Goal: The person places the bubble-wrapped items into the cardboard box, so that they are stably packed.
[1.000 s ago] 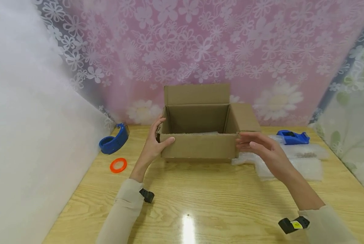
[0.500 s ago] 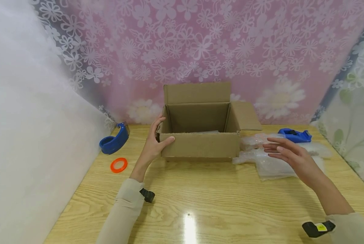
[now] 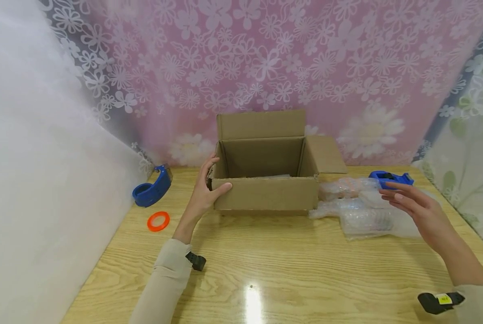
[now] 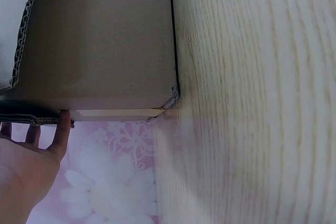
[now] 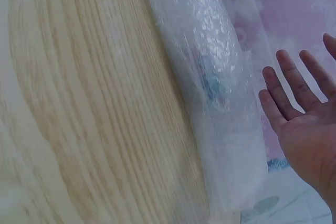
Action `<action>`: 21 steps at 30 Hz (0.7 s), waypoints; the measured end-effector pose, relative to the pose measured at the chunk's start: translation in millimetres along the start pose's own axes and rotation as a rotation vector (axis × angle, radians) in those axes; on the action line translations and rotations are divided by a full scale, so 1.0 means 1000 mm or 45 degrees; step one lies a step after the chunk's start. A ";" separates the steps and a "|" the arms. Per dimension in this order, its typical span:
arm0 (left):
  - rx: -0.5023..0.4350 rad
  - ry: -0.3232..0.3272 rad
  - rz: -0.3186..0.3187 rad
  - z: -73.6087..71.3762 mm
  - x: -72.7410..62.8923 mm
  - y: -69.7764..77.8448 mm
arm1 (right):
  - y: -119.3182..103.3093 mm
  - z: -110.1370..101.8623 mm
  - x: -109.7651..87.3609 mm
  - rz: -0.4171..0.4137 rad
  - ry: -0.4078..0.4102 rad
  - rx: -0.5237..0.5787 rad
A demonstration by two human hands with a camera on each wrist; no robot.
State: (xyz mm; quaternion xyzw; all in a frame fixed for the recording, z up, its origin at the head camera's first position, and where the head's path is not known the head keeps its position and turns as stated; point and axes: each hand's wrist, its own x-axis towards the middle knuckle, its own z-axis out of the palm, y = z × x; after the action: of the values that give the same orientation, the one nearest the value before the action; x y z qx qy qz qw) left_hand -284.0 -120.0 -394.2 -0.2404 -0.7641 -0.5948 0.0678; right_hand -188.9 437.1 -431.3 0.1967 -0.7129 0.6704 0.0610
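An open cardboard box (image 3: 266, 193) stands at the middle back of the table, with its back flap up and its right flap folded out. My left hand (image 3: 205, 191) grips its front left corner, thumb on the front wall and fingers along the left side. In the left wrist view, fingertips (image 4: 62, 129) show at the cardboard edge. Over bubble-wrapped items (image 3: 367, 218) right of the box, my right hand (image 3: 425, 218) hovers with nothing in it. Its fingers (image 5: 294, 80) are spread and nearly straight in the right wrist view. Something pale and clear (image 3: 279, 176) shows inside the box.
At the left lie a blue tape dispenser (image 3: 152, 189) and an orange ring (image 3: 158, 221). A second blue dispenser (image 3: 391, 178) sits behind the bubble wrap. A floral pink curtain (image 3: 266, 67) hangs behind the wooden table (image 3: 290, 270).
My right hand has left the box's front right corner and moved right, over the bubble-wrapped items. My left hand and the box have stayed in place.
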 end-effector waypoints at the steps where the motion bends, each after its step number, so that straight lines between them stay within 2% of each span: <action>1: 0.000 0.000 0.000 0.000 0.000 0.000 | 0.001 -0.003 -0.002 -0.004 0.014 -0.002; 4: 0.000 -0.001 -0.001 0.000 0.000 -0.001 | 0.003 -0.011 -0.009 0.005 0.069 -0.018; 6: -0.002 0.001 -0.001 0.000 0.000 -0.001 | 0.005 -0.016 -0.015 0.054 0.109 -0.085; 10: -0.002 0.012 0.006 -0.001 0.001 -0.002 | 0.009 -0.020 -0.023 0.255 0.173 -0.389; 14: 0.000 0.020 0.014 -0.001 0.002 -0.002 | 0.012 -0.023 -0.030 0.393 0.121 -0.703; 17: 0.004 0.014 0.012 0.000 0.001 -0.002 | 0.013 -0.026 -0.036 0.413 0.066 -0.800; 21: 0.008 0.005 0.006 0.000 0.000 -0.001 | 0.015 -0.032 -0.042 0.445 0.028 -0.851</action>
State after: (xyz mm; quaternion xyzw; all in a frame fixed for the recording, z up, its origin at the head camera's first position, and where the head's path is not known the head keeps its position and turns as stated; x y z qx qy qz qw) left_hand -284.3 -120.1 -394.9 -0.2409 -0.7652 -0.5928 0.0714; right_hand -161.8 476.8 -456.9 0.0341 -0.9144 0.4032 0.0140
